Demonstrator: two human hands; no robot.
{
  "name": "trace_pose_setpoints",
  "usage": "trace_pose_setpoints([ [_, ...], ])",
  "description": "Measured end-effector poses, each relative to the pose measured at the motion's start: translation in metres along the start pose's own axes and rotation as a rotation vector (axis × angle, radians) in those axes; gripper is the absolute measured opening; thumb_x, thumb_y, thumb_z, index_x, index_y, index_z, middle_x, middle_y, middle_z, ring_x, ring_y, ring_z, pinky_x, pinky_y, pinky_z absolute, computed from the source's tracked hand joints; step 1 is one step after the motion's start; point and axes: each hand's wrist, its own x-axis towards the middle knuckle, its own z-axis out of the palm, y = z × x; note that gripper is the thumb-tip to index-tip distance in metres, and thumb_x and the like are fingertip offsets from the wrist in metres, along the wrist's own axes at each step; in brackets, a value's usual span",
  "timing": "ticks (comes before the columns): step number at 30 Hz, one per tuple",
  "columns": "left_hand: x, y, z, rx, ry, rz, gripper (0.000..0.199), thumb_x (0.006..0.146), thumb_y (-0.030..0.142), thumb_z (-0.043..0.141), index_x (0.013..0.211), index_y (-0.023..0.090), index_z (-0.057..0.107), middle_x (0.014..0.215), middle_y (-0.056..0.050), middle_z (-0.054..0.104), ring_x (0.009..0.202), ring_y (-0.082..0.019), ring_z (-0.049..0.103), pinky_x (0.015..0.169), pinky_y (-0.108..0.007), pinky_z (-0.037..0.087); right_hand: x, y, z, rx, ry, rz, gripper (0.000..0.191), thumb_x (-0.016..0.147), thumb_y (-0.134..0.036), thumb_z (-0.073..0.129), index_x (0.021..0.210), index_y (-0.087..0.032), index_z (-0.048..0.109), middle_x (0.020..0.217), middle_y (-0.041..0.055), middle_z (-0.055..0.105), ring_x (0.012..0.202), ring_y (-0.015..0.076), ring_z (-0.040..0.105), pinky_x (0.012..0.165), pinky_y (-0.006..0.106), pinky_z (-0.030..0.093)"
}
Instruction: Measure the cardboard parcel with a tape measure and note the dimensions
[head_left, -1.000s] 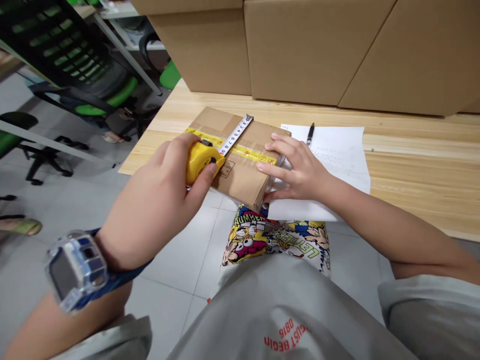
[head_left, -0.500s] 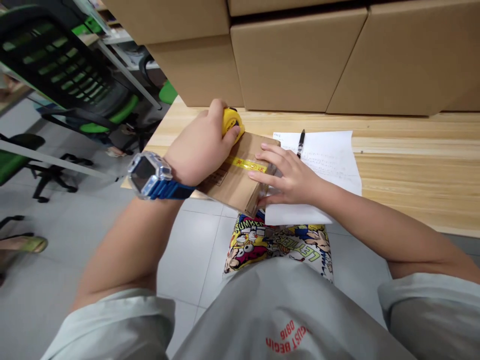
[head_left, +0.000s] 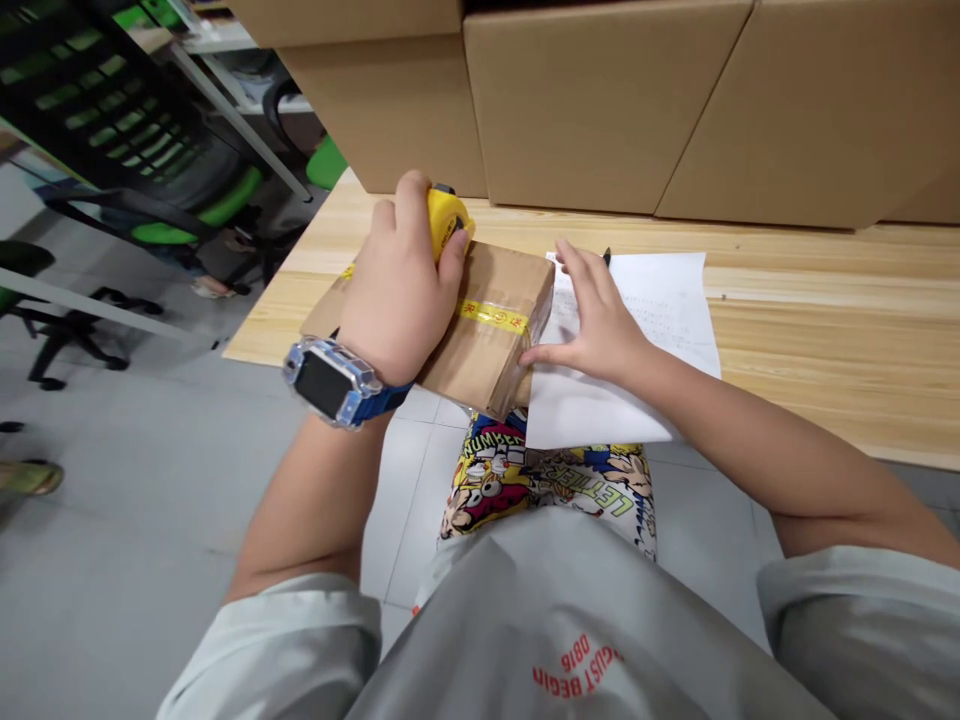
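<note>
My left hand (head_left: 405, 285) is wrapped around a yellow tape measure (head_left: 448, 218), holding it over a flat brown cardboard box (head_left: 487, 280). A strip of yellow tape with red print (head_left: 491, 317) crosses the top of the box, and clear tape shows at its right end. My right hand (head_left: 596, 315) has its thumb and fingers spread at that end, the thumb touching or very near the edge. Under the right hand lies a white sheet of paper (head_left: 667, 300) with writing; the tip of a black pen (head_left: 607, 257) shows behind the fingers.
Large cardboard boxes (head_left: 600, 110) stand along the back of the wooden table (head_left: 810, 360). The table's left edge is close to the cardboard box. Black and green office chairs (head_left: 180, 190) stand on the tiled floor to the left, and a person's foot (head_left: 30, 478) shows there.
My left hand and the tape measure have shifted left and slightly up in view. My right fingers have lifted off the box top and spread at its right end.
</note>
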Motion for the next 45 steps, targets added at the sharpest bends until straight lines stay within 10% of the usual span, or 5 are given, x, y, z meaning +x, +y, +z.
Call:
trace_pose_setpoints([
  [11, -0.009, 0.03, -0.012, 0.116, -0.025, -0.163, 0.053, 0.097, 0.023, 0.047, 0.149, 0.017, 0.041, 0.138, -0.022, 0.055, 0.143, -0.039, 0.049, 0.124, -0.062, 0.039, 0.009, -0.01, -0.007, 0.535, -0.119, 0.226, 0.09, 0.077, -0.091, 0.056, 0.13, -0.02, 0.065, 0.114, 0.0124, 0.061, 0.109, 0.0317, 0.06, 0.105, 0.057, 0.052],
  [20, -0.026, 0.015, -0.006, 0.056, 0.106, -0.182, 0.048, 0.099, 0.037, 0.043, 0.144, 0.02, 0.044, 0.136, -0.02, 0.056, 0.138, -0.039, 0.052, 0.122, -0.063, 0.041, 0.0, -0.033, -0.011, 0.005, -0.1, 0.254, 0.105, 0.084, -0.097, 0.011, 0.119, -0.014, 0.066, 0.093, 0.0159, 0.061, 0.096, 0.0358, 0.063, 0.089, 0.059, 0.055],
  [28, -0.033, 0.008, -0.004, 0.023, 0.207, -0.128, 0.037, 0.099, 0.039, 0.048, 0.134, 0.026, 0.049, 0.132, -0.014, 0.059, 0.138, -0.033, 0.054, 0.124, -0.057, 0.042, 0.016, -0.02, -0.003, 0.421, -0.112, 0.14, 0.086, 0.083, -0.096, 0.038, 0.112, -0.02, 0.068, 0.1, 0.0124, 0.073, 0.095, 0.0306, 0.068, 0.091, 0.053, 0.06],
  [35, -0.05, 0.009, -0.006, 0.047, 0.312, -0.073, 0.051, 0.1, 0.038, 0.044, 0.143, 0.009, 0.043, 0.14, -0.023, 0.055, 0.145, -0.034, 0.045, 0.13, -0.055, 0.033, 0.02, -0.021, -0.002, 0.9, -0.209, 0.286, 0.08, 0.077, -0.061, 0.067, 0.148, -0.03, 0.047, 0.154, 0.0097, 0.055, 0.128, 0.033, 0.062, 0.092, 0.054, 0.063],
  [45, -0.068, 0.023, -0.003, 0.132, 0.382, 0.032, 0.042, 0.104, 0.04, 0.037, 0.143, 0.026, 0.034, 0.148, -0.014, 0.051, 0.147, -0.028, 0.048, 0.131, -0.052, 0.033, 0.012, -0.014, 0.009, 0.538, 0.0, -0.048, 0.116, 0.067, -0.099, 0.056, 0.156, -0.027, 0.035, 0.159, 0.0147, 0.045, 0.139, 0.0354, 0.054, 0.098, 0.052, 0.061],
])
